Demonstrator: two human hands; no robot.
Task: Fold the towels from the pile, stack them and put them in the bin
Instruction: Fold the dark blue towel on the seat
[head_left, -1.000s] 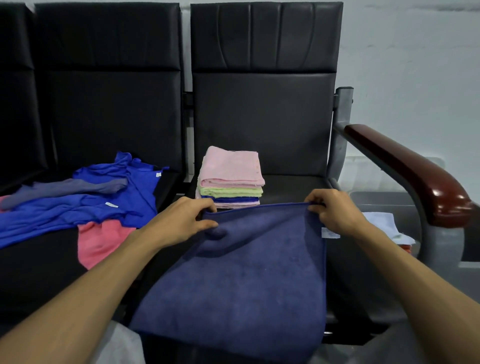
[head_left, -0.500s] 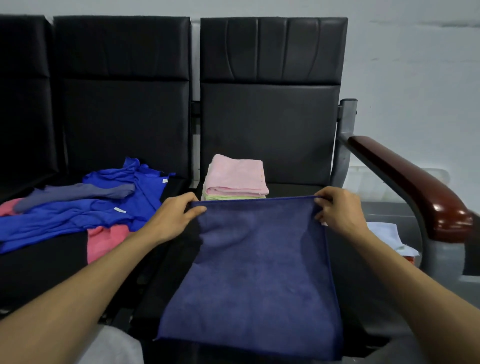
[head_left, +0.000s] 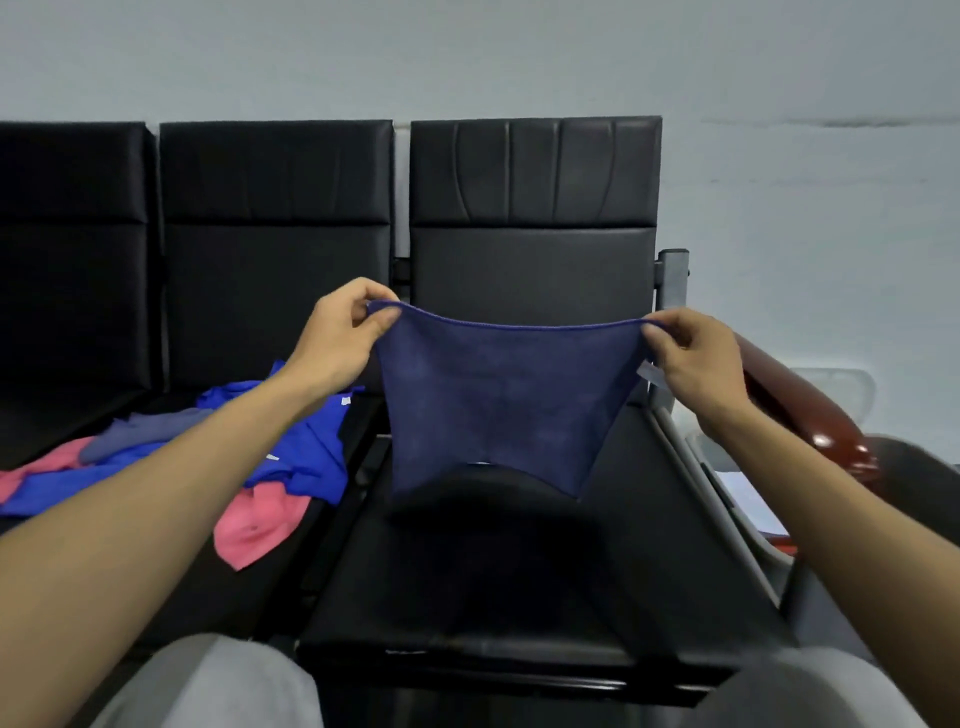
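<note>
My left hand (head_left: 340, 335) pinches one top corner of the navy towel (head_left: 498, 400) and my right hand (head_left: 698, 361) pinches the other. The towel hangs stretched between them, its lower edge above the black seat (head_left: 519, 571). The pile (head_left: 291, 462) of blue and pink towels lies below my left hand. A brown armrest (head_left: 800, 410) sits just outside my right.

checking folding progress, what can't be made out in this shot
- Head view: the seat area behind the navy towel, pinched up by the left hand and right hand, is hidden by it, so any folded stack there cannot be seen.
- Head view: the pile is partly covered by the left forearm and cut off at the left edge, so no count is possible.
- Head view: the bin is mostly behind the armrest, so its contents are unclear.
</note>
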